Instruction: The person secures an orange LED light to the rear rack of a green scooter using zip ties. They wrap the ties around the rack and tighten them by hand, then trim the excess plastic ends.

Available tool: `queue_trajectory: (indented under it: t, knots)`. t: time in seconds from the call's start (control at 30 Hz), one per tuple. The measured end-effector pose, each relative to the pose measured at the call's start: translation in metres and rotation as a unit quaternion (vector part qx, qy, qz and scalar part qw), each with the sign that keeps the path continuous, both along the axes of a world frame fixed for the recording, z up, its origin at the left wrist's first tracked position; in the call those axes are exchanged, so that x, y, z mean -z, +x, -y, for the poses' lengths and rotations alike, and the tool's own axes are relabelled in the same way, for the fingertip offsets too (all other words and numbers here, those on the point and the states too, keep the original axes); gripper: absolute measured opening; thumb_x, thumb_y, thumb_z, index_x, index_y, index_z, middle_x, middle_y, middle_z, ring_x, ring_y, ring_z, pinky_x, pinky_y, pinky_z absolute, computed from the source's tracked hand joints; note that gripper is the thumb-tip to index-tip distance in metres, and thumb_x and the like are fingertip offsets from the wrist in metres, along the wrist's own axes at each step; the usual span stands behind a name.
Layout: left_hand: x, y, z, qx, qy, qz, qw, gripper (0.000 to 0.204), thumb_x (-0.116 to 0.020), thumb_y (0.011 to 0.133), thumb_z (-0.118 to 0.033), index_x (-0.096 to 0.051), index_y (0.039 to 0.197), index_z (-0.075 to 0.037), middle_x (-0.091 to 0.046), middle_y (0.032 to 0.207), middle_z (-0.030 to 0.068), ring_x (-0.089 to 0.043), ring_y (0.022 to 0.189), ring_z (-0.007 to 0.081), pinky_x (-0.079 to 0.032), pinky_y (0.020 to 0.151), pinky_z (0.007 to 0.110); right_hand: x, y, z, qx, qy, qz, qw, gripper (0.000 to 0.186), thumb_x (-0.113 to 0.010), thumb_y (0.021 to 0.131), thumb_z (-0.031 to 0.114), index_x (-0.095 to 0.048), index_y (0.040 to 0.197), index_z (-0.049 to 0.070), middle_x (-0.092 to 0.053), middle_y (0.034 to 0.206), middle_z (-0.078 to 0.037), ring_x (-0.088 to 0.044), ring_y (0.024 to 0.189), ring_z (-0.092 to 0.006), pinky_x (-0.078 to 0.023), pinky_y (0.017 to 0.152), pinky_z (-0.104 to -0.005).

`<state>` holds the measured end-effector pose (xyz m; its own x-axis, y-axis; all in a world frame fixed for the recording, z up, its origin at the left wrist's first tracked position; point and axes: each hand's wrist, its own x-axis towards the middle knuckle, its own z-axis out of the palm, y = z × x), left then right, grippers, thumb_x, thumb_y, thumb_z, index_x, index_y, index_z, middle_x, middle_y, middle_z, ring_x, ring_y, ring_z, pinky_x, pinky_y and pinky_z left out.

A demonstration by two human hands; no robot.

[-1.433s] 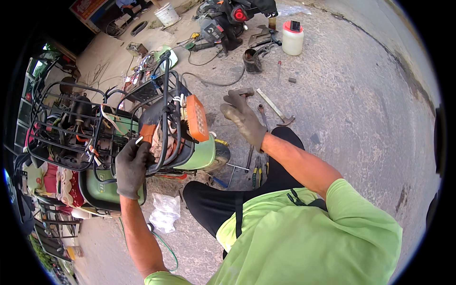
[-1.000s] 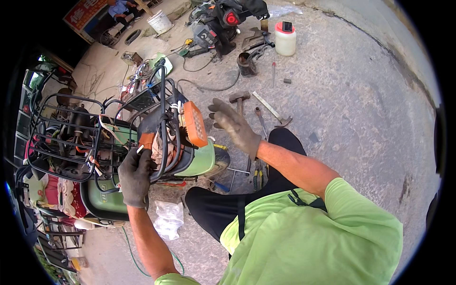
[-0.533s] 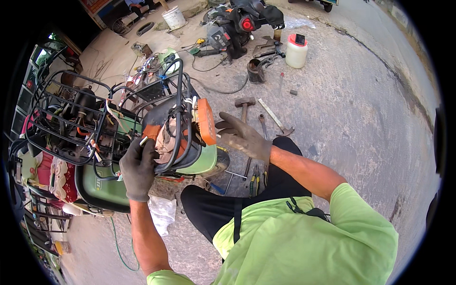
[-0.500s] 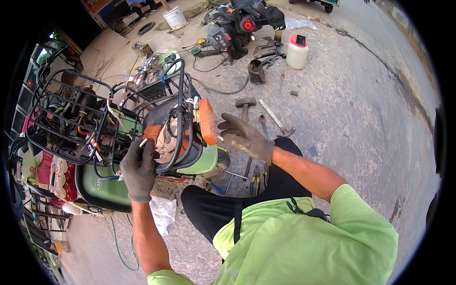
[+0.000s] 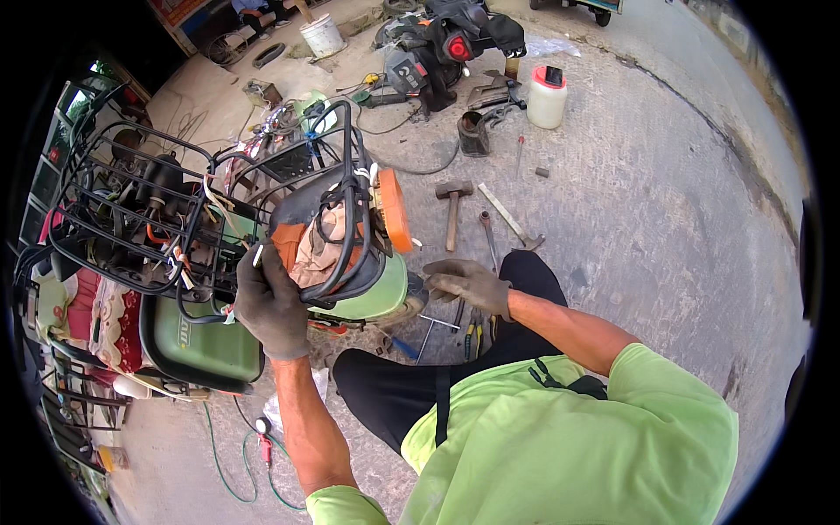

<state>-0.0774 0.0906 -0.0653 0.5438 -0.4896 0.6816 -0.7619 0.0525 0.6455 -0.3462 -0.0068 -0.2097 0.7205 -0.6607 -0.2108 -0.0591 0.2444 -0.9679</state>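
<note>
My left hand [image 5: 273,306], in a dark grey work glove, is closed with a small white stick-like piece [image 5: 258,255] sticking out at the fingertips; its exact kind cannot be made out. That hand is beside the black tubular rack [image 5: 350,206] of a partly stripped green scooter [image 5: 367,293]. An orange lamp [image 5: 394,210] sits at the rack's end, next to a crumpled tan and orange cloth [image 5: 315,254]. My right hand [image 5: 468,286], gloved alike, hovers near the scooter's wheel [image 5: 411,302] with its fingers stretched out and nothing seen in them.
On the concrete lie a hammer [image 5: 453,214], a flat bar [image 5: 507,214], a T-handle wrench [image 5: 429,337] and pliers [image 5: 473,339]. Farther off stand a metal can [image 5: 473,136], a red-lidded white jar [image 5: 547,101] and another scooter [image 5: 437,52]. A red-handled gauge [image 5: 265,442] lies on a green hose.
My right hand has come down and away from the orange lamp. My left hand has shifted slightly right, still with the white piece. The rack and lamp appear a little farther right; the gauge shows now.
</note>
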Motion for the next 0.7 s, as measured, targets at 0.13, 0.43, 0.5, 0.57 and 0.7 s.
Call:
queue_trajectory:
  t: [0.13, 0.43, 0.5, 0.57, 0.7]
  knots:
    - [-0.004, 0.003, -0.006, 0.046, 0.035, 0.009, 0.998, 0.018, -0.065, 0.101, -0.017, -0.070, 0.106, 0.000, -0.069, 0.077, 0.0143, -0.063, 0.063, 0.0185, -0.051, 0.061, 0.033, 0.011, 0.016, 0.015, -0.023, -0.055, -0.013, 0.998, 0.054, -0.054, 0.107, 0.036, -0.048, 0.147, 0.001, -0.066, 0.128, -0.012, -0.066, 0.114, -0.0204, -0.054, 0.099, -0.0357]
    - [-0.007, 0.008, -0.013, 0.041, 0.048, 0.047, 0.997, 0.013, -0.066, 0.098, -0.013, -0.071, 0.103, -0.002, -0.069, 0.078, 0.0158, -0.068, 0.066, 0.0273, -0.051, 0.062, 0.036, -0.067, 0.050, 0.044, 0.072, -0.249, 0.087, 0.962, 0.071, -0.040, 0.107, 0.056, -0.035, 0.155, 0.003, -0.050, 0.147, -0.017, -0.054, 0.133, -0.0297, -0.036, 0.115, -0.0427]
    - [-0.001, 0.009, -0.013, 0.047, 0.052, 0.059, 0.996, 0.013, -0.067, 0.097, -0.013, -0.071, 0.103, -0.002, -0.070, 0.079, 0.0156, -0.068, 0.067, 0.0271, -0.051, 0.062, 0.037, -0.047, 0.040, 0.057, 0.053, -0.254, 0.069, 0.963, 0.069, -0.038, 0.108, 0.053, -0.032, 0.156, 0.004, -0.047, 0.149, -0.017, -0.054, 0.132, -0.0285, -0.041, 0.111, -0.0420]
    - [0.000, 0.007, -0.014, 0.044, 0.053, 0.049, 0.996, 0.013, -0.067, 0.097, -0.012, -0.071, 0.104, -0.002, -0.071, 0.080, 0.0154, -0.069, 0.068, 0.0266, -0.051, 0.063, 0.036, -0.048, 0.043, 0.046, 0.052, -0.159, 0.078, 0.983, 0.066, -0.038, 0.110, 0.050, -0.031, 0.157, 0.004, -0.046, 0.150, -0.018, -0.057, 0.129, -0.0256, -0.051, 0.100, -0.0382]
    - [0.001, 0.006, -0.016, 0.041, 0.046, 0.033, 0.998, 0.014, -0.066, 0.098, -0.011, -0.071, 0.106, -0.001, -0.073, 0.083, 0.0148, -0.069, 0.068, 0.0241, -0.052, 0.064, 0.036, -0.047, 0.041, 0.017, -0.023, 0.054, 0.170, 0.984, 0.061, -0.043, 0.110, 0.044, -0.033, 0.156, 0.005, -0.053, 0.143, -0.012, -0.069, 0.107, -0.0196, -0.058, 0.084, -0.0319]
